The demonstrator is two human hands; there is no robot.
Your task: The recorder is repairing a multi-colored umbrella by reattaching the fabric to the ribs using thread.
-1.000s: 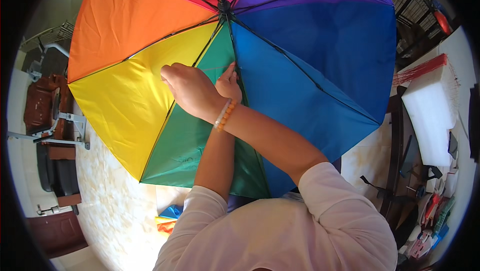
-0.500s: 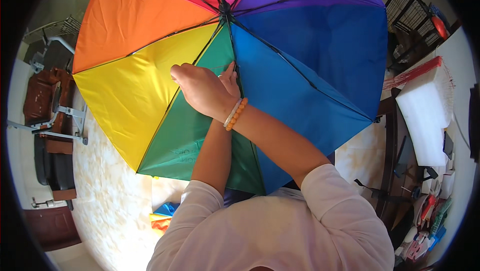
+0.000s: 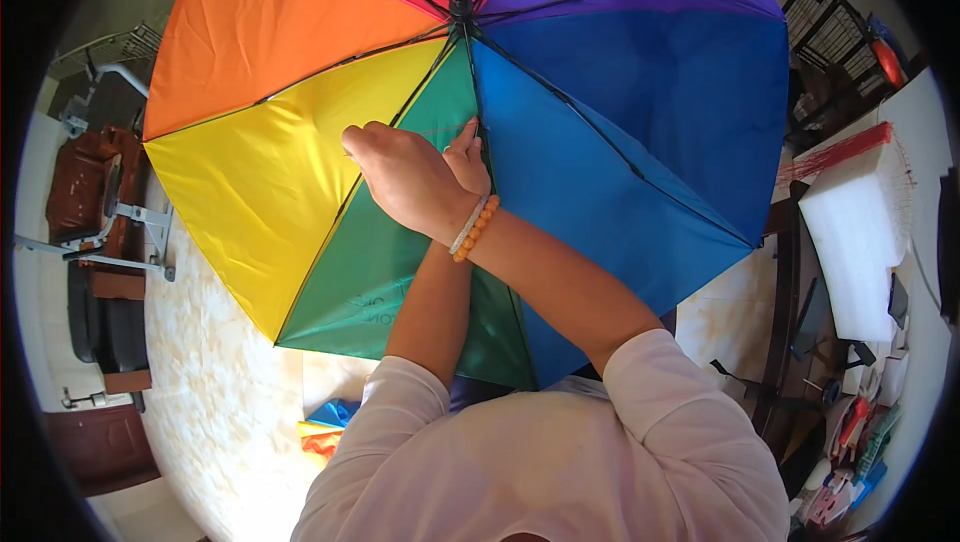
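Observation:
A rainbow-panelled umbrella (image 3: 620, 92) is spread open in front of me, its inner side with black ribs facing me. My forearms cross over the green panel (image 3: 335, 277). My right hand (image 3: 405, 172), with beaded bracelets (image 3: 473, 229) at its wrist, is closed in a pinch over the yellow and green panels. A thin red thread (image 3: 437, 131) runs between it and my left hand (image 3: 467, 157). Partly hidden behind the right wrist, my left hand pinches a black rib (image 3: 472, 72) at the seam of the green and blue panels.
A white foam block (image 3: 850, 232) with a bundle of red threads (image 3: 840, 157) stands at the right on a dark table. Exercise equipment (image 3: 140, 217) is at the left. Colourful folded fabric (image 3: 325, 427) lies low on the left. Assorted small items (image 3: 850, 452) crowd the lower right.
The umbrella and its hub have shifted slightly to the right in view. My left hand has moved a little right along with it; the red thread shows more clearly between the hands.

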